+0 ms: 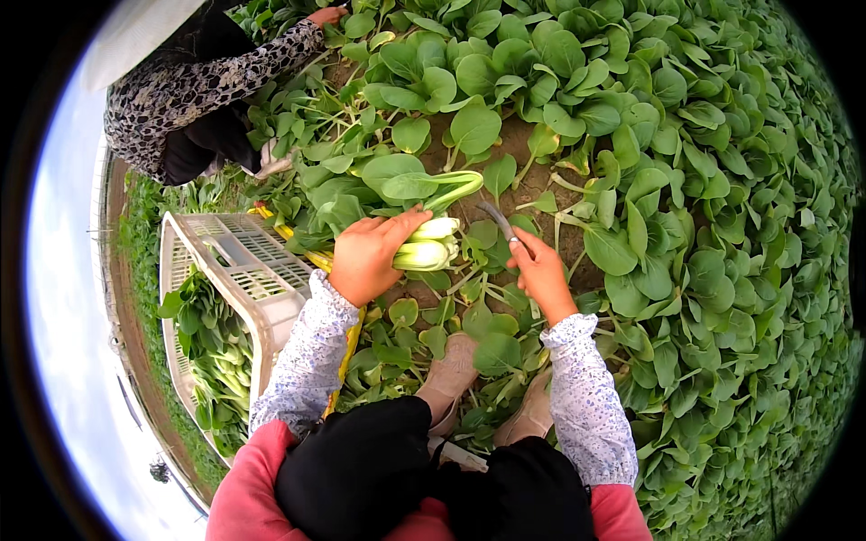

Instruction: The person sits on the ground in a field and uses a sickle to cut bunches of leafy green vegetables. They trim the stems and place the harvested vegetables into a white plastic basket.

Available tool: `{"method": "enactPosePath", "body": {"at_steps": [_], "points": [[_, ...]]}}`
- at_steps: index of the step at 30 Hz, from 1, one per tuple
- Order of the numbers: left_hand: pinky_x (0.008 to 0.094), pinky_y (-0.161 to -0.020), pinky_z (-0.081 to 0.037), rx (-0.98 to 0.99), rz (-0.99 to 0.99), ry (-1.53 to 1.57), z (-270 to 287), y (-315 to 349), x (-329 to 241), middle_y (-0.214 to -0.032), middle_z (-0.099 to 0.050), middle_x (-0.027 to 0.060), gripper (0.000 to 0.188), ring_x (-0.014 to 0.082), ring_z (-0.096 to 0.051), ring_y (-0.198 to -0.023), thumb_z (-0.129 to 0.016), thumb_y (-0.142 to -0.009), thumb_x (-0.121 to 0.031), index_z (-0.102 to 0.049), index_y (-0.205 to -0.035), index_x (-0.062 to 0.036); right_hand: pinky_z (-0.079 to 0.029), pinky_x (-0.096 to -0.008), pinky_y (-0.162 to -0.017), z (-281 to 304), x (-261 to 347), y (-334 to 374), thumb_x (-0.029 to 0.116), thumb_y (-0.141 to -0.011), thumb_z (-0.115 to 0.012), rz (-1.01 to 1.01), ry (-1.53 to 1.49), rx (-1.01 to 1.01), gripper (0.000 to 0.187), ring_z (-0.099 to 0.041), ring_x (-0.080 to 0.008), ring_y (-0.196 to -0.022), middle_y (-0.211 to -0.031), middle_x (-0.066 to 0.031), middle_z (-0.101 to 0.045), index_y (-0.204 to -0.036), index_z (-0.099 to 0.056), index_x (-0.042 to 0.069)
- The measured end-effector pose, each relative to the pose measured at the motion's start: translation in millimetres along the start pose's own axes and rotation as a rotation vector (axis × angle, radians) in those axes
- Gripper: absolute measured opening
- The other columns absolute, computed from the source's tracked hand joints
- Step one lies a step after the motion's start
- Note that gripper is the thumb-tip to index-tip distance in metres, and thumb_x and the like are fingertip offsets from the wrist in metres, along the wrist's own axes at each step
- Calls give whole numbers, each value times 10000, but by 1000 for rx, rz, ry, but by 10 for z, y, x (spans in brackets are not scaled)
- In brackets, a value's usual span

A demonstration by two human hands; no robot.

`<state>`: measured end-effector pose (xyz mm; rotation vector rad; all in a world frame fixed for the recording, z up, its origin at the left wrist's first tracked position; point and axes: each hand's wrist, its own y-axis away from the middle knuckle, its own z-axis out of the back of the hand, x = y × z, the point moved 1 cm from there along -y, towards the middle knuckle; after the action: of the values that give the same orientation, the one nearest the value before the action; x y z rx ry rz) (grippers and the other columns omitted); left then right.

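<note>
Left hand: my left hand (365, 257) is wrapped around the pale stalks of a green-leaved, white-stemmed bok choy head (431, 243), lifted just above the soil, its cut base pointing right and its leaves trailing off to the far side.
Right hand: my right hand (539, 269) is closed around the handle of a small knife with a dark curved blade (498, 219); the blade points far and left, its tip near the base of the bok choy but not touching it as far as I can see.
Bok choy head: it sits between my two hands, in the middle of the scene, over a patch of bare brown soil (519, 144).
Crate: a white slatted plastic crate (236, 261) stands to my left, just beside my left forearm, with cut greens (216, 347) piled inside it.
Field: low green leafy plants (704, 225) cover the ground to the right and on the far side.
Feet: my tan shoes (451, 374) stand among loose leaves near me, below the hands.
Other person: someone in a black-and-white patterned sleeve (203, 86) bends at the far left, one hand (325, 15) reaching into the plants.
</note>
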<state>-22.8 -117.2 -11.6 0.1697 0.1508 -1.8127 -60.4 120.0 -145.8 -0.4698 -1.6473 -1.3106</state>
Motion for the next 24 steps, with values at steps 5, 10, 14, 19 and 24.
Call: {"method": "enactPosePath", "body": {"at_steps": [5, 10, 14, 19, 24], "points": [[349, -830, -491, -126, -403, -211, 313, 145, -541, -1031, -642, -52, 542, 215, -590, -834, -590, -705, -184, -570, -1237, -285, -325, -190, -358, 490, 586, 697, 348, -915, -585, 54, -708, -7, 524, -411, -41, -422, -936, -94, -648, -1264, -468, -25], [374, -873, -478, -285, -550, -224, 520, 344, -920, -1108, -601, -43, 455, 239, -579, -955, -577, -702, -204, -584, -1151, -276, -363, -183, -403, 695, 1059, 1460, 198, -874, -648, 158, -620, 82, 388, -433, -41, -469, -978, -95, -636, -1166, -508, -15], [395, -939, -458, -340, -559, -222, 732, 639, -1033, -1171, -591, -7, 422, 236, -572, -1041, -598, -697, -196, -584, -1118, -213, -412, -187, -481, 638, 1423, 2085, 106, -810, -701, 260, -446, -11, 333, -479, -53, -555, -1023, -95, -632, -1077, -532, 1], [388, -1030, -408, -484, -449, -145, 1033, 967, -1078, -1200, -582, 20, 391, 191, -547, -1135, -595, -752, -137, -615, -1138, -192, -451, -203, -561, 366, 1969, 2766, 95, -781, -723, 444, -198, -21, 323, -519, -64, -643, -1101, -106, -613, -1047, -559, 11], [382, -950, -464, -609, -385, -158, 1530, 1298, -1059, -1117, -613, -1, 473, 223, -582, -1054, -624, -686, -195, -591, -1158, -215, -461, -210, -585, -31, 2365, 3184, 99, -784, -727, 650, -110, -15, 332, -542, -74, -714, -1138, -114, -598, -1056, -563, 6]]}}
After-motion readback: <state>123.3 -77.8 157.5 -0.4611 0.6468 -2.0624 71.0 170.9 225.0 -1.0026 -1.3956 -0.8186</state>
